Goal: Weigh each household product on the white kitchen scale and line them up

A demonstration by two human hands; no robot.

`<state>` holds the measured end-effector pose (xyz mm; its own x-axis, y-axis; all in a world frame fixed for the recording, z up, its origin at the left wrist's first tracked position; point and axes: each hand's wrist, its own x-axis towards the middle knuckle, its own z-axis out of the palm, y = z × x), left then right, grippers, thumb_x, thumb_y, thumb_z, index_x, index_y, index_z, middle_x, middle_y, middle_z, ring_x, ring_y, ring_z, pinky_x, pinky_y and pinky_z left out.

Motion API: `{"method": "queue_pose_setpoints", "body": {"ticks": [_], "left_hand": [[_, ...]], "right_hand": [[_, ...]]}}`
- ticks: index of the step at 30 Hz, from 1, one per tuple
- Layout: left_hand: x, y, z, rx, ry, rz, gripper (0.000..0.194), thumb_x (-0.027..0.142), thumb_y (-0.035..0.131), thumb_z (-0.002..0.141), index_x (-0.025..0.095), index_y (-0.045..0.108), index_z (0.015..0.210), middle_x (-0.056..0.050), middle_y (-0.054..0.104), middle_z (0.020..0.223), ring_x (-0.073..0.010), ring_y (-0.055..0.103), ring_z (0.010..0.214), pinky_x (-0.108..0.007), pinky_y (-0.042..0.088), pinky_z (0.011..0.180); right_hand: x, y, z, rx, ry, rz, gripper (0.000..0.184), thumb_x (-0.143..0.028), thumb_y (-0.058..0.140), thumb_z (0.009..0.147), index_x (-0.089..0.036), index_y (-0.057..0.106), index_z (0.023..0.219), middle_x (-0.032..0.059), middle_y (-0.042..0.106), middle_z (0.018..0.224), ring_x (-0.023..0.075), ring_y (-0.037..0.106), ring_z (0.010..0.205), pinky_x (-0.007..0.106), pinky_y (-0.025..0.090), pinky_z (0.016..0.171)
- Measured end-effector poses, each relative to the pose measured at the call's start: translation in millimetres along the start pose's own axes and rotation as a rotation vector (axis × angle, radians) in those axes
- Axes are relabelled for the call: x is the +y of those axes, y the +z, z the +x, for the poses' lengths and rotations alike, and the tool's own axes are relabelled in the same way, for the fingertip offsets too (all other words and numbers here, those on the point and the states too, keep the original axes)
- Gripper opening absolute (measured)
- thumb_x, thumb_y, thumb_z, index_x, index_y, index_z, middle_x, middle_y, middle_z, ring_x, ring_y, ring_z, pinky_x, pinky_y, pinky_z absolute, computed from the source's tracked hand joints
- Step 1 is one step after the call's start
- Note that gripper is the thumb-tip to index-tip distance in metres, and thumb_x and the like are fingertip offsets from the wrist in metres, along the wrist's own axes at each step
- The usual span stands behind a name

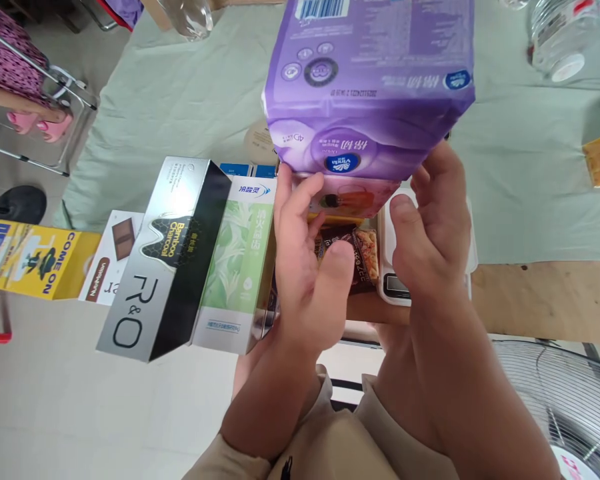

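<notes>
Purple Vinda pack (370,87) is sitting just beyond and between my hands, above a pink pack (363,198). My left hand (307,273) is reaching its lower left edge, thumb standing apart from the fingers; my right hand (433,220) is curling at its lower right corner. I am failing to tell whether either is gripping. Snack packets (366,257) are showing between both hands, a green box (235,260) sitting just left of the left one.

Purple pack (370,100), apparently pink packet (366,199)
</notes>
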<state>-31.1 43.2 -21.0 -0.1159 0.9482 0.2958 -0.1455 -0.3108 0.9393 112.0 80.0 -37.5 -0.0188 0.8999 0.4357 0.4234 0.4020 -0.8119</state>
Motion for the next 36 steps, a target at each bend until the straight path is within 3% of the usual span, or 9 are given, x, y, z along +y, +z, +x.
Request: {"method": "queue_pose_setpoints", "body": {"ticks": [4, 7, 9, 13, 16, 19, 24, 30, 36], "left_hand": [[-1.5, 5.2, -1.2, 0.045, 0.04, 0.02, 0.041, 0.057, 0.061, 0.096, 0.035, 0.062, 0.13, -0.003, 0.04, 0.163, -0.0332, 0.04, 0.156, -0.051, 0.046, 0.123], [-1.9, 11.9, -4.0, 0.054, 0.09, -0.013, 0.031, 0.049, 0.063, 0.096, 0.03, 0.067, 0.12, -0.008, 0.062, 0.132, -0.0278, 0.06, 0.131, -0.046, 0.054, 0.11], [-3.4, 17.1, -7.1, -0.012, 0.105, -0.053, 0.025, 0.043, 0.061, 0.098, 0.027, 0.068, 0.116, -0.007, 0.067, 0.114, -0.0228, 0.066, 0.113, -0.04, 0.056, 0.101], [-9.7, 29.5, -14.8, -0.236, 0.126, -0.03, 0.021, 0.034, 0.057, 0.1, 0.022, 0.068, 0.113, -0.008, 0.068, 0.104, -0.0195, 0.066, 0.099, -0.036, 0.055, 0.091], [-14.8, 44.5, -21.0, -0.356, 0.096, 0.023, 0.017, 0.032, 0.059, 0.1, 0.021, 0.068, 0.11, -0.006, 0.069, 0.1, -0.0177, 0.065, 0.094, -0.034, 0.052, 0.086], [-19.2, 66.8, -27.5, -0.434, 0.037, 0.014, 0.014, 0.031, 0.058, 0.1, 0.022, 0.068, 0.106, -0.005, 0.069, 0.097, -0.0157, 0.067, 0.092, -0.03, 0.054, 0.085], [-26.6, 120.9, -30.5, -0.575, -0.115, 0.127, 0.011, 0.027, 0.057, 0.097, 0.023, 0.065, 0.103, -0.004, 0.071, 0.096, -0.0158, 0.068, 0.091, -0.031, 0.057, 0.085], [-45.4, 217.7, -5.5, -0.72, -0.071, 0.394, 0.014, 0.027, 0.063, 0.085, 0.024, 0.065, 0.099, -0.004, 0.072, 0.105, -0.024, 0.067, 0.103, -0.044, 0.055, 0.096], [-114.4, 322.5, 50.9, -0.72, -0.135, 0.541, 0.044, 0.031, 0.086, 0.07, 0.024, 0.061, 0.106, -0.01, 0.062, 0.126, -0.0362, 0.059, 0.128, -0.059, 0.045, 0.117]], "right_hand": [[1.2, -5.0, -1.1, 0.099, -0.012, 0.076, 0.047, -0.039, 0.047, 0.103, -0.043, 0.046, 0.15, -0.0007, 0.047, 0.162, 0.0277, 0.043, 0.156, 0.056, 0.033, 0.135], [0.2, -15.9, -1.5, 0.148, -0.021, 0.109, 0.043, -0.038, 0.049, 0.103, -0.045, 0.051, 0.146, -0.0024, 0.051, 0.157, 0.0254, 0.043, 0.157, 0.053, 0.032, 0.136], [-1.1, -26.9, -3.0, 0.196, 0.009, 0.134, 0.039, -0.038, 0.051, 0.102, -0.046, 0.055, 0.14, -0.0035, 0.055, 0.153, 0.0243, 0.047, 0.154, 0.053, 0.033, 0.136], [7.1, -54.8, -11.8, 0.323, 0.092, 0.22, 0.031, -0.033, 0.053, 0.1, -0.043, 0.062, 0.128, -0.0026, 0.062, 0.143, 0.0231, 0.059, 0.142, 0.053, 0.041, 0.13], [28.0, -76.0, -21.3, 0.427, 0.149, 0.32, 0.026, -0.033, 0.056, 0.096, -0.037, 0.065, 0.12, -0.0014, 0.066, 0.134, 0.0214, 0.066, 0.131, 0.05, 0.045, 0.126], [56.5, -97.4, -27.0, 0.533, 0.349, 0.497, 0.022, -0.035, 0.056, 0.092, -0.032, 0.066, 0.111, -0.0022, 0.07, 0.129, 0.0186, 0.069, 0.124, 0.047, 0.046, 0.124], [105.2, -145.7, -30.4, 0.68, 0.616, 0.848, 0.038, -0.053, 0.04, 0.091, -0.027, 0.063, 0.106, 0.0011, 0.072, 0.127, 0.0186, 0.072, 0.122, 0.047, 0.048, 0.12], [160.5, -199.8, -56.8, 0.691, 0.516, 0.904, 0.057, -0.069, 0.032, 0.089, -0.027, 0.061, 0.116, 0.0053, 0.067, 0.139, 0.021, 0.067, 0.133, 0.049, 0.05, 0.117], [206.1, -222.4, -66.0, 0.813, 0.446, 0.769, 0.064, -0.069, 0.024, 0.089, -0.028, 0.059, 0.124, 0.0076, 0.061, 0.148, 0.0227, 0.064, 0.137, 0.051, 0.054, 0.113]]}}
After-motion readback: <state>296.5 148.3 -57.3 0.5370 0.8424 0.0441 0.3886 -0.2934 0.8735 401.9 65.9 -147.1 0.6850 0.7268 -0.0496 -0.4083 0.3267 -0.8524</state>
